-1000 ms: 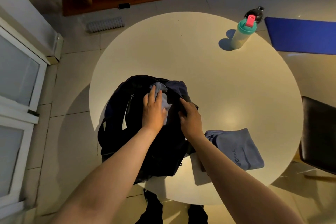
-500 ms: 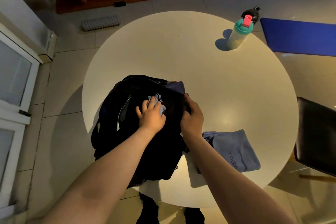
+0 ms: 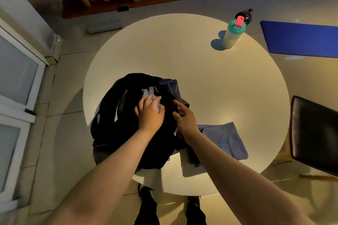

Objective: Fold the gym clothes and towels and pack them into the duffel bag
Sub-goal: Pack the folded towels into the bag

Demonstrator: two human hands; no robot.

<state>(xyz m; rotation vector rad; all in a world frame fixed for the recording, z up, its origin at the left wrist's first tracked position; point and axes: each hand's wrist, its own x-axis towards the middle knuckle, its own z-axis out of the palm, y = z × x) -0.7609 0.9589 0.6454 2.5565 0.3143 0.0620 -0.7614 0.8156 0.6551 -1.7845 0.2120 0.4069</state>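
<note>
A black duffel bag [image 3: 128,120] lies on the near left part of the round white table [image 3: 201,71]. My left hand [image 3: 150,114] presses a pale grey-blue cloth [image 3: 148,92] down into the bag's opening. A dark blue cloth [image 3: 171,87] shows at the opening's far right edge. My right hand [image 3: 184,118] hovers at the bag's right rim with fingers extended and holds nothing. A folded blue-grey garment [image 3: 225,139] lies on the table just right of the bag, partly under my right forearm.
A shaker bottle [image 3: 233,34] with a teal lid stands at the table's far right. A black chair [image 3: 314,133] is at the right, a blue mat [image 3: 300,38] beyond it. A person lies on a brown mat [image 3: 117,5] on the floor at the back left.
My left hand pushed the pale cloth deeper into the bag. My right hand let go of the bag's rim and its fingers straightened.
</note>
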